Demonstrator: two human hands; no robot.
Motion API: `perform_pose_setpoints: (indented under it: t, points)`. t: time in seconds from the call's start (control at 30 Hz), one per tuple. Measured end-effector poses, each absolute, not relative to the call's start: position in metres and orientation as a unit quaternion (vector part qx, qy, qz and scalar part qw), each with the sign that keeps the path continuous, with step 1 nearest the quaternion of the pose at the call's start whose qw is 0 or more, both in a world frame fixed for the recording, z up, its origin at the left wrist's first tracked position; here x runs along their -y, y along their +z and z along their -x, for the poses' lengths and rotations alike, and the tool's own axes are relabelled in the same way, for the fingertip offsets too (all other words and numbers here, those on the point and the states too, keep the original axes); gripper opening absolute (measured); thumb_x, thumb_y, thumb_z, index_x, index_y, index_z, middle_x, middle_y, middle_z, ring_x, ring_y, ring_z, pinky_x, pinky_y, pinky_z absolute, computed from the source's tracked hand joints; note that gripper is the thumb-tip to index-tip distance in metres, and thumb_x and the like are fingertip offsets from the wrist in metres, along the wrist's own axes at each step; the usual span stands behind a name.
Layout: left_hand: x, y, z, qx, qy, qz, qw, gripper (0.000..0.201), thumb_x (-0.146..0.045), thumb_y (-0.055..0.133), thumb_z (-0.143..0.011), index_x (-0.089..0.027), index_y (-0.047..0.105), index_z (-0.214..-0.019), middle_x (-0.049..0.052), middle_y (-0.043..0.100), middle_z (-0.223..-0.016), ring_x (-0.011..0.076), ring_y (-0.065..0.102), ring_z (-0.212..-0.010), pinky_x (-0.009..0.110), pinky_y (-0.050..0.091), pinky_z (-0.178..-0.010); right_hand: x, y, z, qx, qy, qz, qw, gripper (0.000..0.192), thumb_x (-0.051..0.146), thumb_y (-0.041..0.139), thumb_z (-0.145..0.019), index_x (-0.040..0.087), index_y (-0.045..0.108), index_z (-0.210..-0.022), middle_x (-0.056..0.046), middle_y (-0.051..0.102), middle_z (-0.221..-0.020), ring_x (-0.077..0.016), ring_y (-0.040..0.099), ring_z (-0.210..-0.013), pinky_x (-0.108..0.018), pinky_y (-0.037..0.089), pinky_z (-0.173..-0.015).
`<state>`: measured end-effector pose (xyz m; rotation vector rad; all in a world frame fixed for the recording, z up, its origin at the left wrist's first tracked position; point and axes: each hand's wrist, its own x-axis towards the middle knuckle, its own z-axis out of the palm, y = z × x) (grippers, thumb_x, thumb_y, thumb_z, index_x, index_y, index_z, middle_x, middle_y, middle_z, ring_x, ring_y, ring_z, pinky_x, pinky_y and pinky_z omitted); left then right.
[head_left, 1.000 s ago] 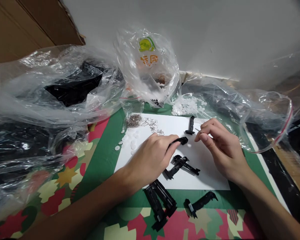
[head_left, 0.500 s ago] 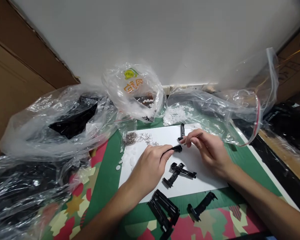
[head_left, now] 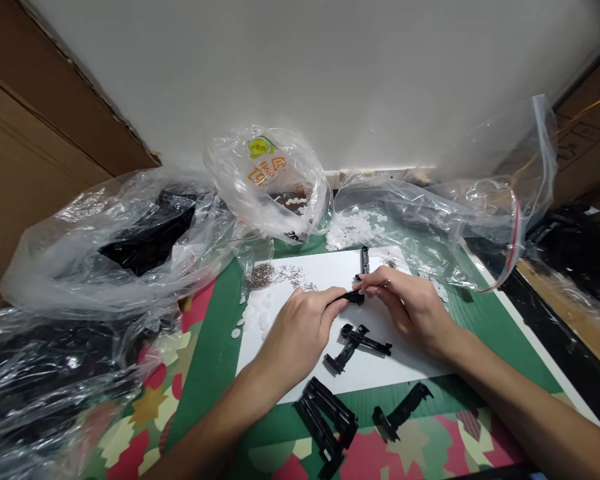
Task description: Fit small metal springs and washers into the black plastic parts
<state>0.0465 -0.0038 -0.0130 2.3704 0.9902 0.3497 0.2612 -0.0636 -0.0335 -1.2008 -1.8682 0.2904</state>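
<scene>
Over white paper (head_left: 407, 353), left hand (head_left: 307, 319): gripping long black plastic part (head_left: 353, 297).
Right hand (head_left: 413, 301): fingers at its end, grip unclear.

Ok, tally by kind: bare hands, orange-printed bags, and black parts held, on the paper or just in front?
Left hand and right hand: 2
Orange-printed bag: 1
Black parts: 7 (1 held, 3 on paper, 3 in front)
Total: 10

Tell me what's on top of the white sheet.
Small metal pieces, white discs and black parts, two of them crossed, lie on the white sheet. Whatever lies behind your left hand and right hand is hidden.
</scene>
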Motion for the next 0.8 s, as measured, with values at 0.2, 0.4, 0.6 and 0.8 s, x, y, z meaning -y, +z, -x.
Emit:
perform_pose_setpoints:
  t: [0.2, 0.4, 0.6, 0.8]
  points:
    - [0.005, -0.014, -0.045, -0.360, 0.133, -0.878, 0.285, 0.027, -0.021, 0.049, -0.111, -0.027, 0.075, -0.108, -0.001, 0.084, -0.105, 0.0224, 0.073, -0.084, 0.036, 0.047, -0.086, 0.063, -0.032, -0.259, 0.753, 0.120, 0.476, 0.438, 0.018, 0.015, 0.049, -0.110, 0.021, 0.065, -0.105, -0.005, 0.074, -0.087, -0.0172, 0.069, -0.075, -0.028, 0.053, -0.069]
    - [0.004, -0.014, -0.048, -0.368, 0.150, -0.870, 0.291, 0.027, -0.019, 0.049, -0.110, -0.026, 0.075, -0.110, 0.000, 0.083, -0.098, 0.0231, 0.073, -0.083, 0.037, 0.047, -0.085, 0.061, -0.029, -0.258, 0.761, 0.140, 0.472, 0.423, 0.024, 0.008, 0.047, -0.105, 0.021, 0.067, -0.104, -0.005, 0.075, -0.087, -0.0167, 0.069, -0.074, -0.027, 0.052, -0.068]
    - [0.002, -0.014, -0.048, -0.370, 0.163, -0.872, 0.275, 0.030, -0.023, 0.049, -0.109, -0.026, 0.078, -0.109, 0.002, 0.085, -0.100, 0.0235, 0.074, -0.080, 0.036, 0.050, -0.083, 0.056, -0.029, -0.258, 0.747, 0.170, 0.489, 0.416, 0.022, 0.012, 0.048, -0.105, 0.021, 0.068, -0.101, -0.006, 0.076, -0.090, -0.0182, 0.069, -0.079, -0.029, 0.053, -0.073]
    - [0.002, -0.017, -0.047, -0.389, 0.157, -0.870, 0.261, 0.030, -0.034, 0.054, -0.110, -0.027, 0.080, -0.121, 0.003, 0.086, -0.113, 0.0268, 0.074, -0.091, 0.038, 0.054, -0.085, 0.058, -0.019, -0.269, 0.652, 0.198, 0.535, 0.499, 0.024, 0.027, 0.049, -0.112, 0.021, 0.064, -0.094, -0.004, 0.071, -0.085, -0.0168, 0.066, -0.076, -0.029, 0.051, -0.073]
